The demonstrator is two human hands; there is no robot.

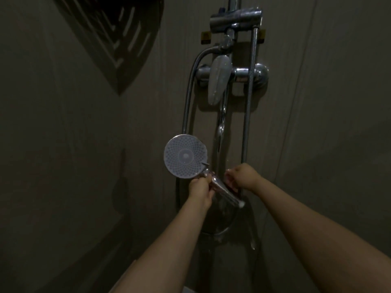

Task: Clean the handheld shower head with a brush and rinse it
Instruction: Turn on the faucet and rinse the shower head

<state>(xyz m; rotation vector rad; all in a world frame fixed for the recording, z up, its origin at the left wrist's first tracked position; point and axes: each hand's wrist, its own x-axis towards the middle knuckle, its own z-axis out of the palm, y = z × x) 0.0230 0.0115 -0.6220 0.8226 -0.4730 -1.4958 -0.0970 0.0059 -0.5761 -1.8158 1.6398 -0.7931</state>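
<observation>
One shower head [185,156], face toward us, left hand [201,187] curled round its handle just under the disc; right hand [241,176] beside it, fingers bent, grip unclear; two hoses [249,98], one tap lever [219,79], water stream [221,123] falling between

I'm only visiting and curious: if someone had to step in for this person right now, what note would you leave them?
Left hand grips the shower head by its handle, spray face toward the camera.
Right hand is curled beside the handle's lower end, by the hose; what it holds is too dark to tell.
Water runs from the tap spout under the mixer lever.
No brush in view. Whether scrubbing is done cannot be told.
Left: probably rinse, then rehang in the holder.
</observation>
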